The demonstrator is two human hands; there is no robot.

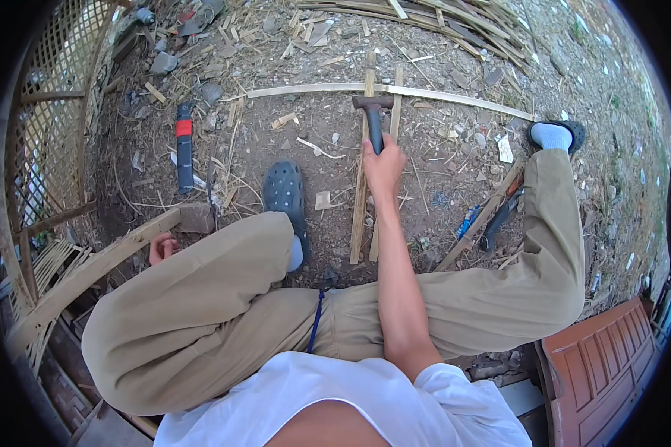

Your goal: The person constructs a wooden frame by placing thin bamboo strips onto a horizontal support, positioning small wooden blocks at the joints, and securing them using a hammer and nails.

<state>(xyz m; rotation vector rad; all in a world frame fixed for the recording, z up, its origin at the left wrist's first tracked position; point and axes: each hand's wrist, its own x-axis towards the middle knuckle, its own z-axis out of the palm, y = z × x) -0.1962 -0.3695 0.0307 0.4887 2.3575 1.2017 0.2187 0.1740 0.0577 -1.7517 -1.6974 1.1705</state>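
My right hand (pixel 383 165) grips the dark handle of a hammer (pixel 373 115), whose head rests where a long curved bamboo strip (pixel 432 94) crosses two upright bamboo slats (pixel 361 194). My left hand (pixel 161 246) is low on the left, partly hidden behind my knee, touching a wooden plank (pixel 97 270); whether it grips the plank is not clear. I sit with legs in khaki trousers spread either side of the slats.
A black and red tool (pixel 184 145) lies on the dirt at left. A woven bamboo lattice (pixel 48 97) stands at far left. Cut bamboo strips (pixel 455 22) pile at the top. Hand tools (pixel 492 220) lie by my right leg. A red panel (pixel 604 357) sits at lower right.
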